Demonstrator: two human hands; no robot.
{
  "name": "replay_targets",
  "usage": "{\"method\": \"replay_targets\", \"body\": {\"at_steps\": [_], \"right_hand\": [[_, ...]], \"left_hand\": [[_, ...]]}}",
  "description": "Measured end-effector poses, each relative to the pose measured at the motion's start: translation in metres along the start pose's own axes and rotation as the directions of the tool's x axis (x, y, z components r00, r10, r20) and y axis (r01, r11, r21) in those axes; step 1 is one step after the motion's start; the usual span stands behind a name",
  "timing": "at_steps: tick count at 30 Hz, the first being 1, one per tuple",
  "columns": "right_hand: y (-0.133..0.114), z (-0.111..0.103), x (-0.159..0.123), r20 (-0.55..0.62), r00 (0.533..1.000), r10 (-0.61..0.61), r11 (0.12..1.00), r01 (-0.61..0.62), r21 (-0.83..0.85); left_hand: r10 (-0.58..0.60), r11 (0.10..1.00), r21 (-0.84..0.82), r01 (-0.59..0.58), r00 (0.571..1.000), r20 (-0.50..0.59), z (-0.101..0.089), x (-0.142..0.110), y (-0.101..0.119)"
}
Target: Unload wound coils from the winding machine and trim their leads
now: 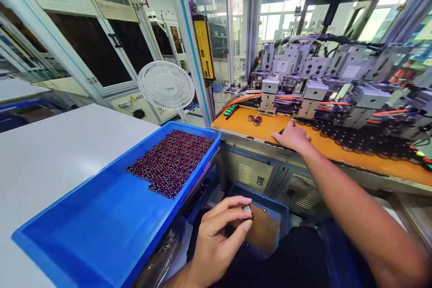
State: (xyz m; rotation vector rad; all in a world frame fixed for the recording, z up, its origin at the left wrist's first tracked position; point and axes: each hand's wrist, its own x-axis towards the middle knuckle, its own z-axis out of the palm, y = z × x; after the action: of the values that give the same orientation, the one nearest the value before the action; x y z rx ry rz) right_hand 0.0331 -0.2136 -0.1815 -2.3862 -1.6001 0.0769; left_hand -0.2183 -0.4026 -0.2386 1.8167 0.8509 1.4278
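Observation:
My left hand is in front of my lap, pinching a small round metallic part with red and dark edges between thumb and fingertips. My right hand reaches out over the orange worktop, palm down, thumb spread away from the fingers. A dark item, too small to name, shows beside that thumb. To the right of this hand runs a row of black round fixtures under the machine. A few small round parts with dark red tops sit on the worktop to its left.
A long blue tray holds many small red-and-dark parts packed at its far end. Machine heads with orange hoses overhang the worktop. Below is a blue bin. A white fan and a white table are at left.

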Motion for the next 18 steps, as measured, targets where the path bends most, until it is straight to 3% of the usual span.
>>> {"method": "replay_targets", "body": {"at_steps": [3,6,10,13,14,16,18], "right_hand": [[0.03,-0.012,0.004,0.102,0.978,-0.184,0.982,0.188,-0.033],[0.065,-0.022,-0.002,0.133,0.916,-0.379,0.92,0.388,-0.052],[0.101,-0.025,-0.031,0.062,0.851,-0.521,0.843,0.525,-0.118],[0.12,-0.018,-0.07,-0.033,0.812,-0.583,0.81,0.577,-0.107],[0.125,-0.012,-0.087,-0.071,0.801,-0.595,0.804,0.592,-0.056],[0.134,0.004,-0.128,-0.159,0.797,-0.583,0.765,0.604,0.222],[0.141,0.024,-0.173,-0.02,0.844,-0.537,0.696,0.456,0.555]], "left_hand": [[-0.02,1.0,-0.003,0.02,0.999,-0.026,-0.004,-0.001,0.0],[-0.028,0.999,-0.018,0.028,0.999,-0.044,-0.004,0.0,-0.002],[-0.02,0.999,-0.029,0.019,0.999,-0.025,0.0,0.002,-0.004],[-0.014,0.999,-0.041,0.014,1.0,-0.006,0.003,0.003,-0.005],[-0.013,0.999,-0.045,0.013,1.0,-0.002,0.003,0.003,-0.006],[-0.01,0.999,-0.051,0.01,1.0,0.002,0.004,0.004,-0.007],[-0.012,0.999,-0.053,0.012,1.0,0.006,0.004,0.005,-0.008]]}}
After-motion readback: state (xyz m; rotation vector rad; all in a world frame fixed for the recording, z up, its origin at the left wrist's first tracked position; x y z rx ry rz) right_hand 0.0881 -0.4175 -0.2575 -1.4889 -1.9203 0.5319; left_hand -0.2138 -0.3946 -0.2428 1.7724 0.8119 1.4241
